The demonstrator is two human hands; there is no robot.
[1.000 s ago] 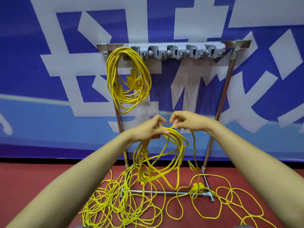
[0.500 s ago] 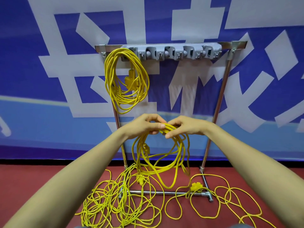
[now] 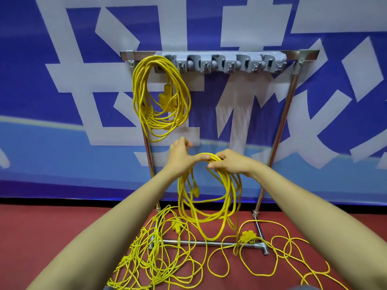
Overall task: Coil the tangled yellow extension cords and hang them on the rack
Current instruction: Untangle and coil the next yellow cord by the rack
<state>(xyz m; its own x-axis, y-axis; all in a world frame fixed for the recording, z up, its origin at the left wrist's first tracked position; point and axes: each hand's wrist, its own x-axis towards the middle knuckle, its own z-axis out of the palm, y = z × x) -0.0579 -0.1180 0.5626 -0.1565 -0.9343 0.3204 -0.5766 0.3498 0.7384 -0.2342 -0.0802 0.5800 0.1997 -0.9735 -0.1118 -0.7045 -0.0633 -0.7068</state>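
One coiled yellow cord [image 3: 161, 97] hangs from the leftmost hook of the metal rack [image 3: 278, 130], under its grey hook strip [image 3: 226, 62]. In front of the rack I hold a second coil [image 3: 209, 197] by its top. My left hand [image 3: 182, 155] has its thumb hooked over the loops and its fingers lifted apart behind them. My right hand [image 3: 230, 162] pinches the same loops from the right. The coil's lower loops hang just above the floor. A tangled pile of yellow cord [image 3: 155, 260] lies below, with a yellow plug [image 3: 248, 235] on the rack's base bar.
Loose yellow cord loops [image 3: 293, 262] spread over the red floor to the right of the rack base. A blue and white banner [image 3: 62, 101] covers the wall behind. Several grey hooks on the strip to the right of the hung coil are bare.
Both hands have risen slightly with the coil, and more cord has gathered into it. My left hand's fingers have opened out behind the loops while its thumb stays on them.
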